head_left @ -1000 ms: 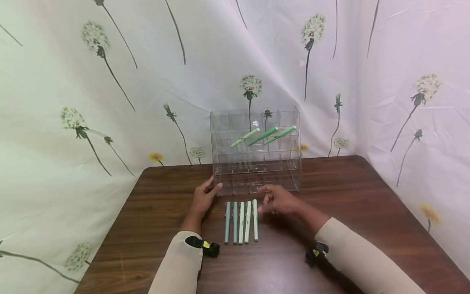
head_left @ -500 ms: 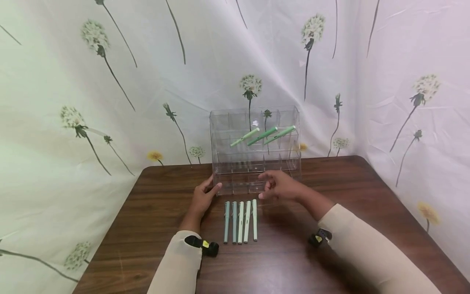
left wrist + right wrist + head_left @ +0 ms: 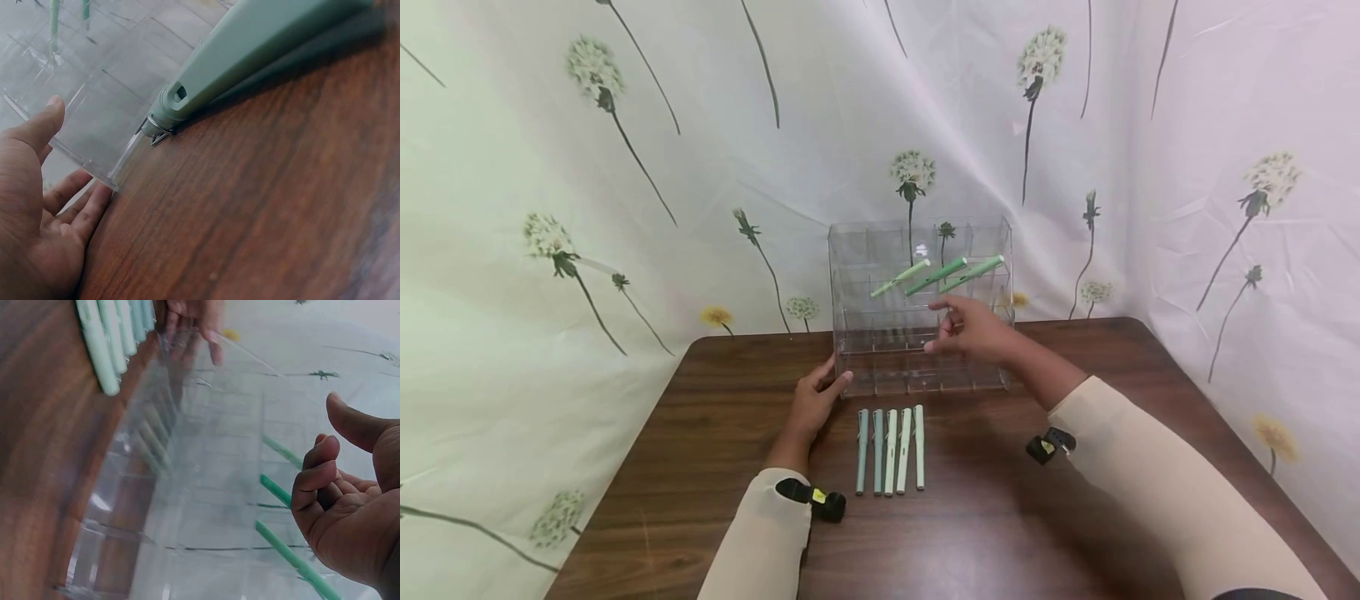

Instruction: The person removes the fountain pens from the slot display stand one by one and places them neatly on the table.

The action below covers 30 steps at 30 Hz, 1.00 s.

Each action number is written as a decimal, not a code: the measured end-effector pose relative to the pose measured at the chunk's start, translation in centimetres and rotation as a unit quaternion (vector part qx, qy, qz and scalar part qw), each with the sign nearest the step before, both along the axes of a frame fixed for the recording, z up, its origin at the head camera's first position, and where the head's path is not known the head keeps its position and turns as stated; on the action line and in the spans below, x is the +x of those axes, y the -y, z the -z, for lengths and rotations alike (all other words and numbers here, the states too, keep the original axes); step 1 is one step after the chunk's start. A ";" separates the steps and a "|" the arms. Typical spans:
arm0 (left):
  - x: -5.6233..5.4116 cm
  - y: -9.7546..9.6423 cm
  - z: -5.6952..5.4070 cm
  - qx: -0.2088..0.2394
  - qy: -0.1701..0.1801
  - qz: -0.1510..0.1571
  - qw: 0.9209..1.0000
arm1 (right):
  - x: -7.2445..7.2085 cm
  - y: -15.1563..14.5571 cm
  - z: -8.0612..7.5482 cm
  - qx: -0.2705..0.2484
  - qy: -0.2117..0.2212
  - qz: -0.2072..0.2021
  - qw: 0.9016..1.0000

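Five pens (image 3: 891, 451) beside left hand (image 3: 814, 402), three pens (image 3: 936, 277) near right hand (image 3: 976, 330)

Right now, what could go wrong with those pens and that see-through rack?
The right hand, near the three slanted pens, might dislodge one. The clear rack could shift if bumped, as the left hand meets it only at its lower left side. The five pens lying on the table before the rack might roll if brushed.
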<state>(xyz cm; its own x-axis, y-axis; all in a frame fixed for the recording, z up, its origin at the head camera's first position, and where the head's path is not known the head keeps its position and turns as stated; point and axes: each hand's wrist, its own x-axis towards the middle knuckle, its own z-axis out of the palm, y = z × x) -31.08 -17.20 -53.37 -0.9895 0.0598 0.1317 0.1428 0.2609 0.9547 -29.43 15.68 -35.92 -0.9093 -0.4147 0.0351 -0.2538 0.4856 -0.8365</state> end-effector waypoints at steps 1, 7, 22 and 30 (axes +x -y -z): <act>0.0 0.0 0.0 0.000 -0.001 0.001 1.000 | -0.2 -0.1 -0.4 0.002 -0.008 0.008 1.000; 0.0 0.1 -0.1 0.003 0.001 0.003 1.000 | -1.4 -0.1 -2.2 0.001 -0.035 0.062 0.997; 0.1 0.1 -0.3 0.002 0.008 0.002 1.000 | -3.7 1.2 -4.0 0.004 -0.086 0.125 0.988; 0.1 -0.2 -0.2 0.001 0.002 -0.004 1.000 | -4.8 2.0 -3.4 -0.021 -0.081 0.129 0.988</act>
